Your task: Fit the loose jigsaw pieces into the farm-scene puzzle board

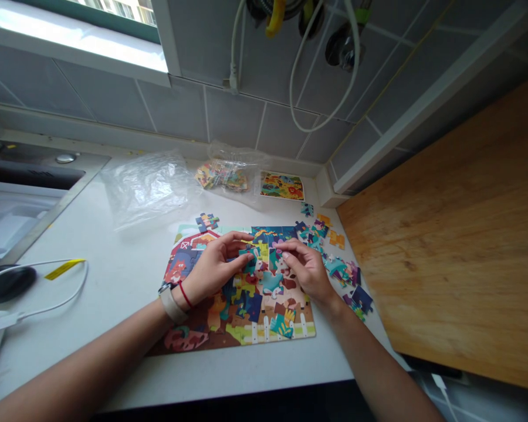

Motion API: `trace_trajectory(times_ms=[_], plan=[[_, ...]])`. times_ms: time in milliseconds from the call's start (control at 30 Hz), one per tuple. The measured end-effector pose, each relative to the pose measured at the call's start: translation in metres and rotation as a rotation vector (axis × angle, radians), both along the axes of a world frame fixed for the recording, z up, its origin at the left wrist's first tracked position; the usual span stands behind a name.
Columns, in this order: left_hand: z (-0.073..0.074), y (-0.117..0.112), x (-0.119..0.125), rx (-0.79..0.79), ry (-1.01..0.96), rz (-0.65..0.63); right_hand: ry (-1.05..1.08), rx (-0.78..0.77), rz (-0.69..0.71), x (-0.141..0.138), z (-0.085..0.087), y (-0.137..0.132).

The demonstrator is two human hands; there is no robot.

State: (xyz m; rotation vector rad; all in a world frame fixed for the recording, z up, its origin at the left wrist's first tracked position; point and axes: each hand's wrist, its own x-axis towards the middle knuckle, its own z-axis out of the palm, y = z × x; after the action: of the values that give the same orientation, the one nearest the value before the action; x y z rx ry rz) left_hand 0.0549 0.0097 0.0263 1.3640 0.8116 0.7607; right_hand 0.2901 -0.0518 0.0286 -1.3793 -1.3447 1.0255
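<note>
A jigsaw puzzle [185, 316] with a farm scene lies on the white counter, several loose pieces resting on top of it. Above its middle, my left hand [217, 264] pinches a teal puzzle piece [250, 259] between thumb and fingers. My right hand [305, 269] is closed close by, thumb and index finger gripping another puzzle piece [274, 261] with a pale edge. The two held pieces are side by side, and I cannot tell whether they touch. Just behind the puzzle sits one loose piece [207, 222].
Loose pieces [341, 269] are scattered along the right, beside a wooden board [449, 234]. At the back lie a clear plastic bag [149, 184], a bag of pieces [229, 176] and a picture card [282, 186]. A white cable [70, 302] and a sink [30, 176] are left.
</note>
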Motion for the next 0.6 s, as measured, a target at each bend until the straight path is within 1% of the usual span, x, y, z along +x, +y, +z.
trace_trajectory(times_ms=[100, 233, 333, 500, 567, 600], plan=[[0.0, 0.0, 0.0, 0.004, -0.006, -0.024, -0.039, -0.007, 0.039, 0.0, -0.003, 0.001], [0.001, 0.0, 0.0, 0.014, 0.004, -0.041, 0.03, -0.032, 0.03, -0.003, -0.009, 0.001], [0.001, 0.0, 0.0, 0.017, 0.007, -0.041, 0.052, -0.044, 0.018, -0.003, -0.01, 0.001], [0.001, 0.0, 0.0, 0.044, 0.005, -0.037, 0.063, -0.074, 0.026, 0.002, -0.004, 0.002], [0.0, 0.0, -0.001, 0.101, 0.042, -0.032, 0.048, -0.068, 0.045, 0.009, 0.002, 0.003], [-0.001, -0.001, -0.002, 0.156, 0.078, -0.025, 0.032, -0.063, 0.057, 0.013, 0.004, 0.003]])
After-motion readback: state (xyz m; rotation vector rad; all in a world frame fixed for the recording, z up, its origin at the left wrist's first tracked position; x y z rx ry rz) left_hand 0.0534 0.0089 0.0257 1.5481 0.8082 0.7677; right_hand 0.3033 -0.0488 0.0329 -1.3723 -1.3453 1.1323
